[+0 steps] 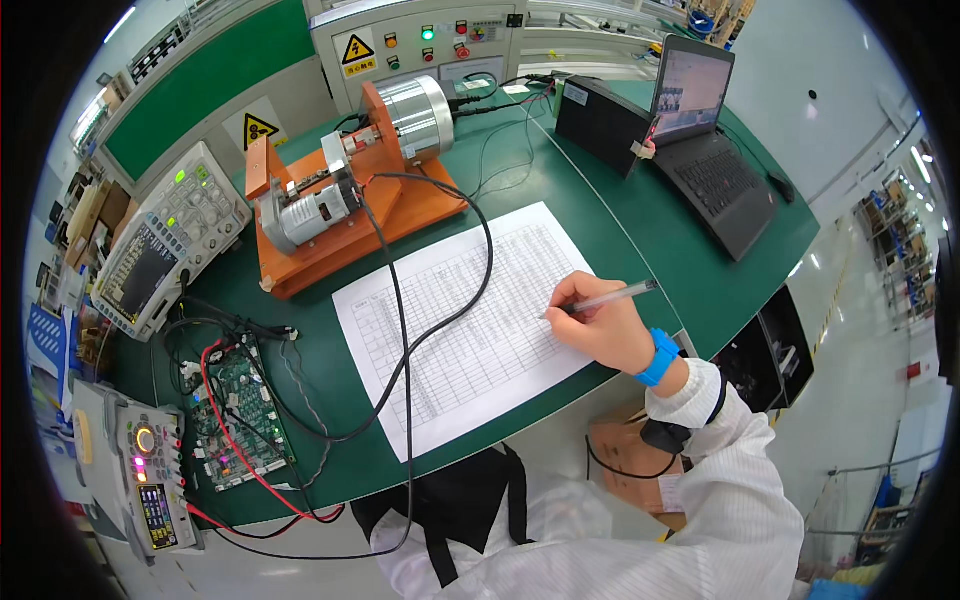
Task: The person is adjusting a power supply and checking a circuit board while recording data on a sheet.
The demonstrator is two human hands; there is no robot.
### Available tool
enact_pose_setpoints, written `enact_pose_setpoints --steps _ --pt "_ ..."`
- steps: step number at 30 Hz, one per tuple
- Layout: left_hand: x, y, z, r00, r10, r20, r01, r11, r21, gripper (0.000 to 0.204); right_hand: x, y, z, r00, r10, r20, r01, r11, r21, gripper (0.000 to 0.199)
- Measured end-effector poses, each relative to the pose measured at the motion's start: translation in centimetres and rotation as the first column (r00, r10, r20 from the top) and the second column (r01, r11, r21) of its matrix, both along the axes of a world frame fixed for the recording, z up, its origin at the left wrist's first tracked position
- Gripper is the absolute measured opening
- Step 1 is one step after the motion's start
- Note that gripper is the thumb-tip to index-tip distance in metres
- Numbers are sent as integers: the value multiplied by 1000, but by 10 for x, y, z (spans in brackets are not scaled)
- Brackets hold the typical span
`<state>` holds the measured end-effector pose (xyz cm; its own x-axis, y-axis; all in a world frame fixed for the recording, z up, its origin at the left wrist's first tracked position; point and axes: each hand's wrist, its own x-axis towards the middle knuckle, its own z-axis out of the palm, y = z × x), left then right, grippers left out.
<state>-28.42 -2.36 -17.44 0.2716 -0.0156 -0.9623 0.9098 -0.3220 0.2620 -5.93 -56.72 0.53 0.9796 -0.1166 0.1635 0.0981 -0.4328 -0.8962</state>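
My right hand (603,322) is closed around a clear pen (622,295), its tip at the right part of a printed sheet (470,390). A dense table grid covers the sheet, which lies flat on the green workbench. A blue wristband (658,358) circles my right wrist below the white sleeve. Across the paper runs a looped black cable (440,325). My left hand does not show. Behind the sheet, a silver motor (415,118) and a smaller motor (318,213) are mounted on an orange stand (420,207).
At the left stand an oscilloscope (165,245) and a power supply (140,475). Between them and the sheet lies a wired green circuit board (240,415). A black box (603,125) and an open laptop (720,180) occupy the back right. Below the bench edge sits a cardboard box (630,460).
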Motion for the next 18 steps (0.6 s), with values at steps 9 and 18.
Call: enact_pose_setpoints --steps 9,18 --pt "22 -11 -2 1000 27 12 -27 1000 -7 4 -3 -5 -12 995 -87 46 91 992 -83 8" --pt "27 -11 -3 999 34 1 -34 999 4 2 -5 -6 -9 996 -61 68 71 985 -157 9"
